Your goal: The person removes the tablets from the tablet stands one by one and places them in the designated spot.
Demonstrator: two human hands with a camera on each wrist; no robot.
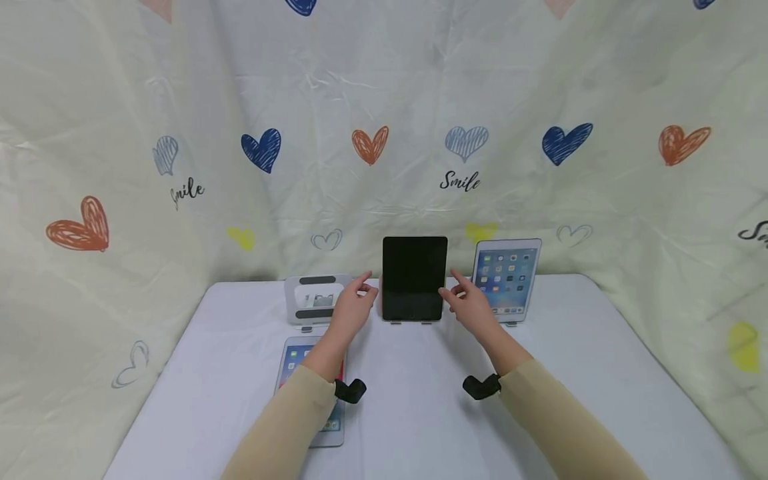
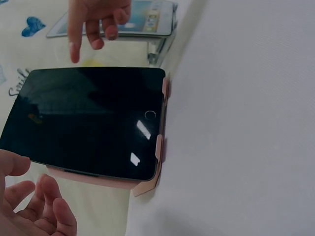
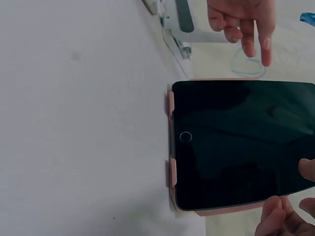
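Observation:
A black-screened tablet (image 1: 415, 279) stands propped upright on a pink stand (image 3: 172, 172), whose two small lips hold its lower edge. My left hand (image 1: 354, 308) is at the tablet's left side, fingers loosely spread, its thumb right at the edge in the left wrist view. On the other side my right hand (image 1: 472, 310) has its index finger extended, and its thumb overlaps the tablet's right edge. Neither hand is curled around the tablet.
Right of it, a white tablet (image 1: 507, 277) with a lit home screen leans on its own stand. To the left is a grey-white stand (image 1: 300, 300). Another white tablet (image 1: 329, 437) lies flat beneath my left forearm. A heart-printed cloth (image 1: 408, 100) hangs behind the white table (image 1: 408, 400).

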